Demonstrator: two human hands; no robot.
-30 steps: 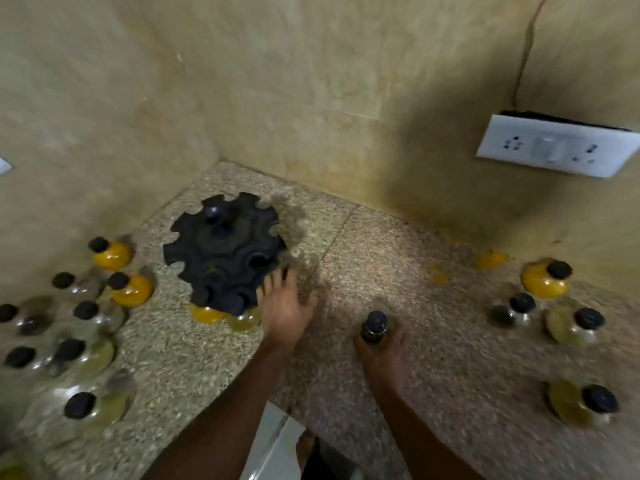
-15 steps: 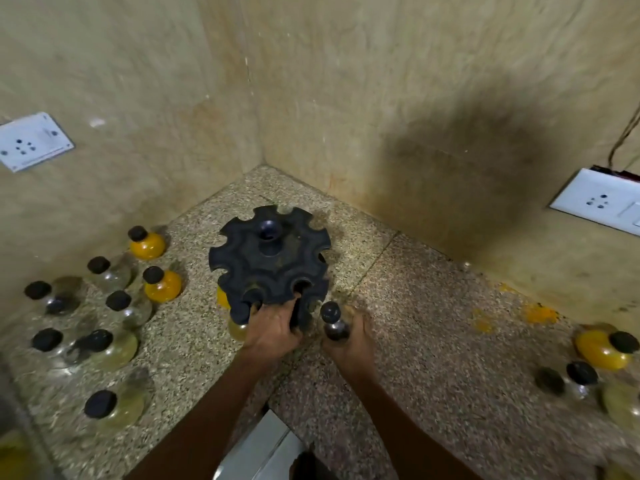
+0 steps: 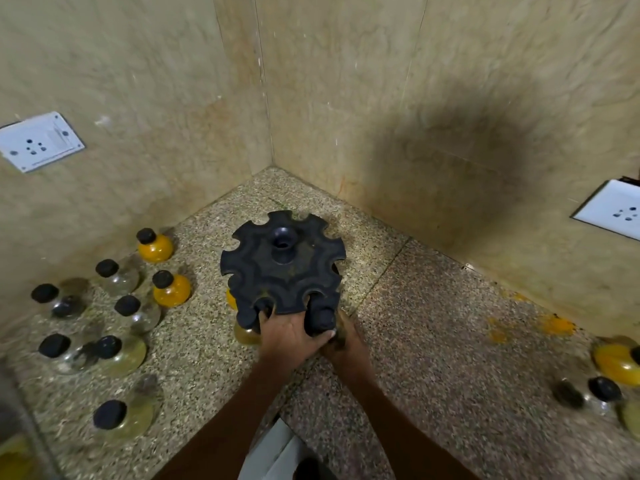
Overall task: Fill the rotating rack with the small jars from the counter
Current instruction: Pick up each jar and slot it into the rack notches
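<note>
A black rotating rack (image 3: pixel 282 268) with notched edge slots stands on the speckled counter (image 3: pixel 433 323) in the corner. My left hand (image 3: pixel 289 336) grips its near rim. My right hand (image 3: pixel 343 341) holds a small black-capped jar (image 3: pixel 322 318) at a front notch of the rack, partly under the rim. Two jars, one yellow (image 3: pixel 231 299) and one pale (image 3: pixel 244 336), sit in the rack's lower left, mostly hidden. Several loose small jars stand at the left, among them an orange one (image 3: pixel 171 289) and a clear one (image 3: pixel 117 277).
More jars stand at the far right edge, one orange (image 3: pixel 616 360) and one clear (image 3: pixel 602 393). Tiled walls close the corner behind the rack. White sockets sit on the left wall (image 3: pixel 38 142) and right wall (image 3: pixel 613 211). Orange stains (image 3: pixel 557 323) mark the counter.
My right hand carried the jar leftward from the open counter up to the rack's front notch. My left hand went from resting beside the rack to gripping its rim. The view shifted.
</note>
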